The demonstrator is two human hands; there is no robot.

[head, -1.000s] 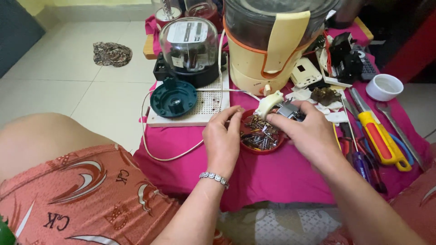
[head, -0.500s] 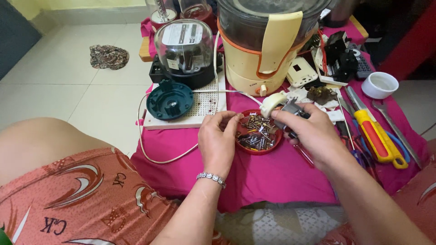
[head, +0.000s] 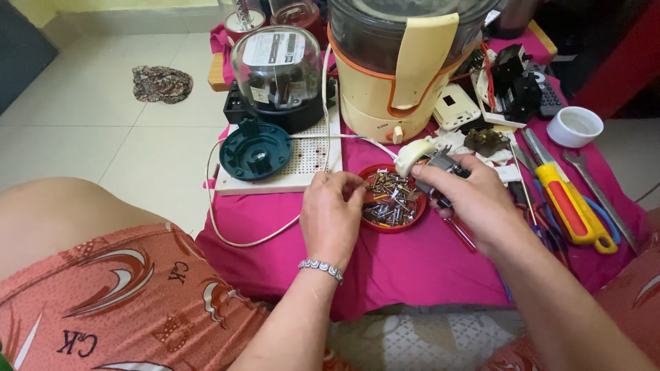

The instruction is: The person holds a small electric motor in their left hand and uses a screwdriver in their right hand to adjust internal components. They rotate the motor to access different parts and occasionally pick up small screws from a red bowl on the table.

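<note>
The left hand (head: 335, 214) rests at the edge of the small red dish (head: 390, 221) full of screws (head: 389, 203), its fingertips pinched together over them; whether a screw is between them I cannot tell. The right hand (head: 474, 204) is closed around a small motor part (head: 440, 170) with a cream plastic piece (head: 411, 154), just beside the dish on the pink cloth (head: 412, 271).

The dish is shallow and light, so a push from the left hand could tip it and scatter the screws over the cloth or onto the tiled floor (head: 103, 137). A pinched screw is tiny and may slip. The white cable (head: 227, 237) loops near the left wrist and could catch on it. The yellow-red screwdriver (head: 567, 206) lies close to the right forearm and could be knocked.
</note>
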